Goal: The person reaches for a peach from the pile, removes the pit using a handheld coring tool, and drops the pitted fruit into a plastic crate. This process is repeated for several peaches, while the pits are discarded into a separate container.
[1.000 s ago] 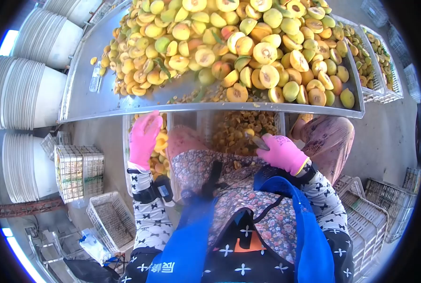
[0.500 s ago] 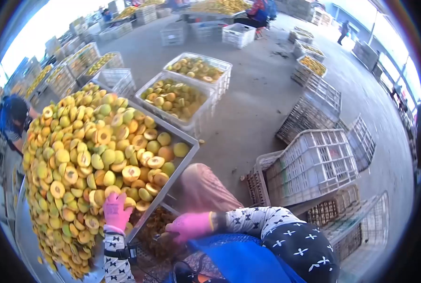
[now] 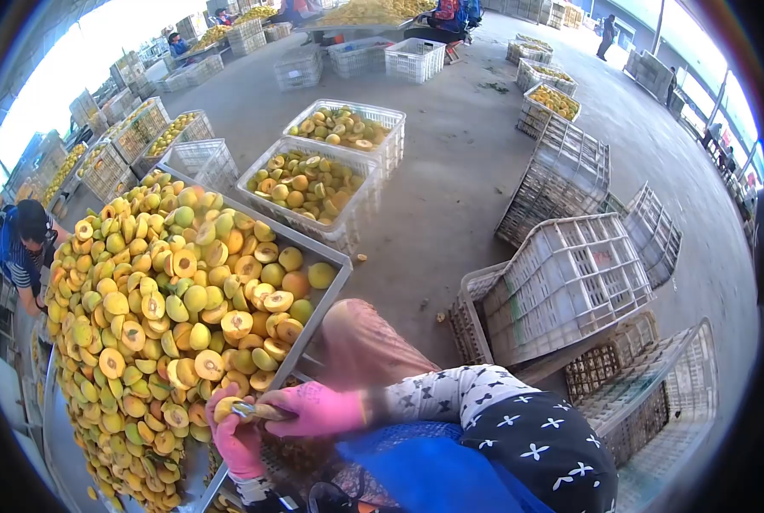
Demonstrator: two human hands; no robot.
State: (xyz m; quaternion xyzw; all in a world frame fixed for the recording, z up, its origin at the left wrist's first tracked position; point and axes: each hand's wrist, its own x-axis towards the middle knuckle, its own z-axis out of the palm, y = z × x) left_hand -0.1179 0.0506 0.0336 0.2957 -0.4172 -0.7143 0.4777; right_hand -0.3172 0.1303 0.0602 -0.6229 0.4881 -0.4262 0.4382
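- The left hand (image 3: 238, 440), in a pink glove, has its fingers curled round a rounded yellow-orange fruit (image 3: 225, 409); they hide much of it, and whether it is whole or halved cannot be told.
- The right hand (image 3: 320, 409), also pink-gloved, is closed on a slim tool with a brownish handle and a short shiny metal end (image 3: 258, 411); the fist covers the handle's rear.
- The hands are together, fingertips close, with the fruit and the metal end between them; whether the tip sits inside the fruit or only against it is unclear.
- The tool's long axis runs nearly level across the view, metal end pointing left at the fruit.
- The fruit is just beside the near side of a grey metal tray (image 3: 313, 327), which bears a large heap of yellow and green fruit halves (image 3: 151, 316).
- The left sleeve is cut off by the lower edge; the area beneath the hands is dim and hard to read.
- A blue garment (image 3: 433, 466) is partly blurred.
- Beyond the tray, a white plastic crate (image 3: 343, 232) holds more fruit.
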